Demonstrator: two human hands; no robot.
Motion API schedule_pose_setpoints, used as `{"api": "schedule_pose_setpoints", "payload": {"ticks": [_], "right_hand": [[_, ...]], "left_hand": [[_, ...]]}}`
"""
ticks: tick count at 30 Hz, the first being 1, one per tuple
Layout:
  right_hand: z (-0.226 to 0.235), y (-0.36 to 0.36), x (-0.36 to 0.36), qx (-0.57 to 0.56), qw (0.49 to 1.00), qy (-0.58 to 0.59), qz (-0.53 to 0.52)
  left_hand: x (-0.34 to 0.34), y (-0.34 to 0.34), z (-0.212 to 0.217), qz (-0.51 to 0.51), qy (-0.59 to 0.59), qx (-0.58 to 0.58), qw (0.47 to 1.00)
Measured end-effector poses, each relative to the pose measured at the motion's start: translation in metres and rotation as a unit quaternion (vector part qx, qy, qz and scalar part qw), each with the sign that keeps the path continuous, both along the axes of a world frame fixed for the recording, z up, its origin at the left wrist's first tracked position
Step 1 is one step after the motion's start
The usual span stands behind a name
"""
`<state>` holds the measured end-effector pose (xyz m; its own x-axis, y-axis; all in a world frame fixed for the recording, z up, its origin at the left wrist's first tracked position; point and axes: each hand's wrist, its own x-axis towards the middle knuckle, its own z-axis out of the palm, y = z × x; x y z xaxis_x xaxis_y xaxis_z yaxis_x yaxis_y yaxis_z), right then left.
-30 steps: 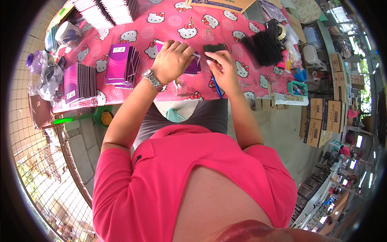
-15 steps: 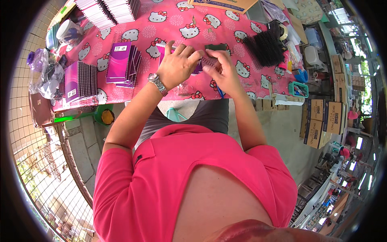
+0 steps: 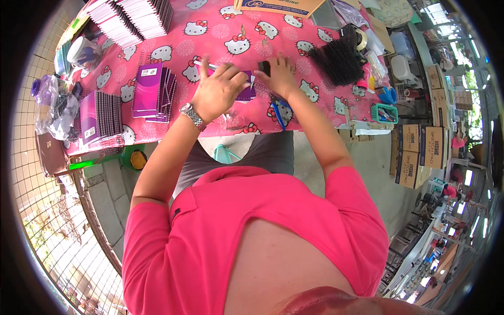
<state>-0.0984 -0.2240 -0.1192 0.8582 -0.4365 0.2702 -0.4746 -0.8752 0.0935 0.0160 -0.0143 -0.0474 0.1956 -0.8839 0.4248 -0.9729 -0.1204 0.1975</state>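
A small purple notebook [image 3: 247, 93] lies on the pink patterned tablecloth, mostly covered by my left hand [image 3: 219, 93]. That hand rests palm down over it, fingers apart and slightly bent, with a watch on the wrist. Just to its right, my right hand [image 3: 282, 77] is spread with fingers stretched away from me. Its thumb side lies against a small dark block [image 3: 264, 67], partly hidden under the hand. Near my right wrist a blue-handled hand tool [image 3: 278, 114] lies on the cloth, its kind unclear.
At left are fanned purple notebooks [image 3: 148, 92], a row of spiral-bound ones [image 3: 102, 116] and tall white-edged stacks [image 3: 128, 23]. Black spiral coils [image 3: 338, 63] lie at right, near a green basket [image 3: 385, 113]. A cardboard box [image 3: 281, 6] sits at the far edge.
My right hand has gone from curled fingers beside the notebook to spread flat over part of the dark block, uncovering the blue-handled tool. My left hand stays over the notebook. The view has shifted slightly.
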Motion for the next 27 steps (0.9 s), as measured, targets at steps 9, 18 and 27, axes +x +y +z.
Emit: {"api": "schedule_pose_setpoints", "payload": {"ticks": [9,18,27], "right_hand": [[0.094,0.017,-0.023,0.858,0.344,-0.147,0.351],[0.104,0.009,-0.011,0.644,0.734,0.004,0.217],[0.091,0.012,-0.011,0.800,0.514,-0.120,0.285]], "left_hand": [[0.011,0.006,-0.002,0.043,0.026,-0.035,0.998],[0.012,0.002,0.000,0.020,0.058,-0.041,0.997],[0.014,0.000,0.003,0.022,0.066,-0.024,0.997]]}}
